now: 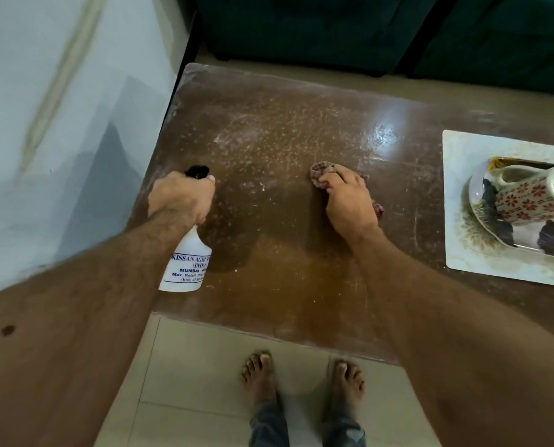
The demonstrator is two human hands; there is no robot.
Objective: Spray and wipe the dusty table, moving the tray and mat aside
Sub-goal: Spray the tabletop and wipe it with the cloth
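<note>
Stood over a brown, dust-flecked desk (269,130), bare feet (301,379) on pale floor tiles (211,366). Caught mid-way through the spray-and-wipe step, judging by the wet sheen toward the far right and the white specks left across the middle and left. Already set aside at the right end: a pale mat (462,253), bearing a tray (482,217) with a flower-patterned jug (533,198) lying on its side. Held above the near left of the desk: a white spray bottle (185,262), gripped at the neck by the left hand (180,196), fingers curled round it below the black nozzle. Pressed flat to the middle of the desk: a checked cloth (320,172), under the spread fingers of the right hand (349,204). Likely called for next: a squirt over the dusty left half, then broad strokes of the cloth across it.
</note>
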